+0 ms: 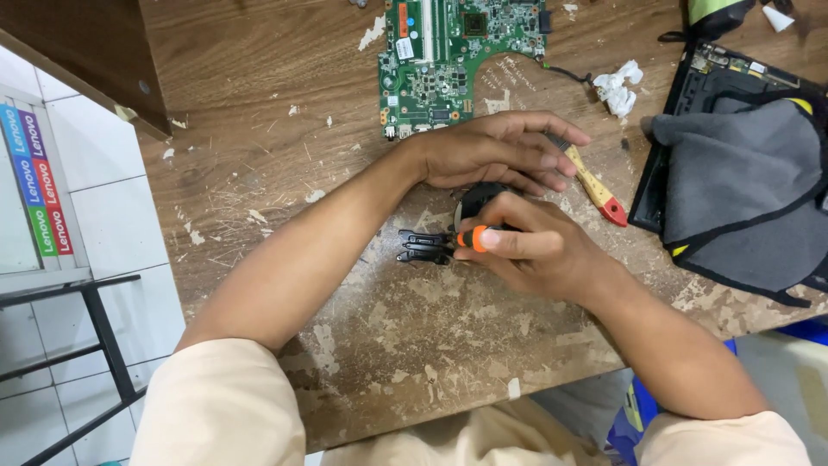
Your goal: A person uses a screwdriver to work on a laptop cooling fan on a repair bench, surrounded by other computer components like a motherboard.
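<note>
Frame centre: my right hand (535, 255) pinches an orange-and-black screwdriver (474, 237) over a small black part (424, 246) on the worn wooden table (259, 173). My left hand (500, 151), fingers together, presses flat just above. Green circuit board (448, 60) at top.

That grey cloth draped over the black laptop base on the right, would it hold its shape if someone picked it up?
Probably not. The grey cloth with black edging sags in soft folds over the black laptop base, so it looks floppy and would likely droop. It seems thin, so likely light. Its matt, fuzzy-looking surface suggests it would grip rather than slip, though pulling it might drag across the base.
</note>
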